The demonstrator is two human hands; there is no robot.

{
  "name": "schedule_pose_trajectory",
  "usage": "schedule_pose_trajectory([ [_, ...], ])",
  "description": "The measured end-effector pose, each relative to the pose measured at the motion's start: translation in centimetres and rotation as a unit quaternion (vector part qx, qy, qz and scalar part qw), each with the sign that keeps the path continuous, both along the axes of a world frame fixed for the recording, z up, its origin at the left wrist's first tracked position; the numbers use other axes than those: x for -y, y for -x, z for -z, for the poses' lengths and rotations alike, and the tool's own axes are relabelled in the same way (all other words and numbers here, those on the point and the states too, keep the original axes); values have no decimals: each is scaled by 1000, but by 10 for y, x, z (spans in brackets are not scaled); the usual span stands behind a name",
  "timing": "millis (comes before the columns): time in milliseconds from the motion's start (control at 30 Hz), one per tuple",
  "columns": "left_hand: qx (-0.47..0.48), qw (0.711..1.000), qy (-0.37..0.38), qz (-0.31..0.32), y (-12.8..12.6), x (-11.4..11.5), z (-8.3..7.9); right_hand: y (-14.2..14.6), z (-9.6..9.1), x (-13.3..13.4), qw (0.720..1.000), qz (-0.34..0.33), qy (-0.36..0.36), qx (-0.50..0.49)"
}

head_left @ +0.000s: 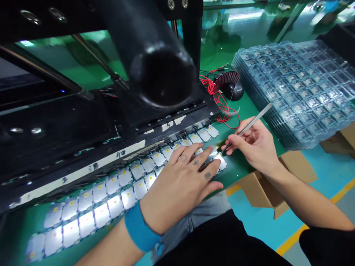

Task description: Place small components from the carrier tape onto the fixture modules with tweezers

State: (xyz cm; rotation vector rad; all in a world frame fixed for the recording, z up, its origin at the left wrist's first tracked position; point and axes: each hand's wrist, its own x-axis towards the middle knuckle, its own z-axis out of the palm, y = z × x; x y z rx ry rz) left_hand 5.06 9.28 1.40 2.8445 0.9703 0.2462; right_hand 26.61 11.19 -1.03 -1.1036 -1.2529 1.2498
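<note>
My left hand (181, 177), with a blue band (142, 229) at the wrist, lies palm down across the right part of two rows of small silver boards (115, 205). Its fingers are spread and cover some of the boards. In my right hand (257, 146) is a pair of slim metal tweezers (256, 118), pinched between thumb and fingers. Their dark tip points down at the right end of the near row, close to my left fingertips. Whether the tip touches a board (221, 161) I cannot tell. Many boards in the far row bear a small yellow spot.
A black machine (69, 129) with a thick cylinder (163, 77) overhangs the far row. Red wires (222, 107) and a black mouse (233, 90) lie beyond my right hand. Stacked clear trays (299, 88) stand at the right. Below the green table edge is an open cardboard box (256, 190).
</note>
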Motion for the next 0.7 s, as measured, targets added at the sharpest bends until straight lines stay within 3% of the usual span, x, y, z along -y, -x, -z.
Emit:
schedule_pose_trajectory([
  [267, -12, 1000, -18, 18, -1, 4, 0, 0, 1, 5, 999, -39, 38, 0],
  [700, -15, 999, -27, 26, 1, 4, -1, 0, 1, 6, 999, -25, 42, 20],
])
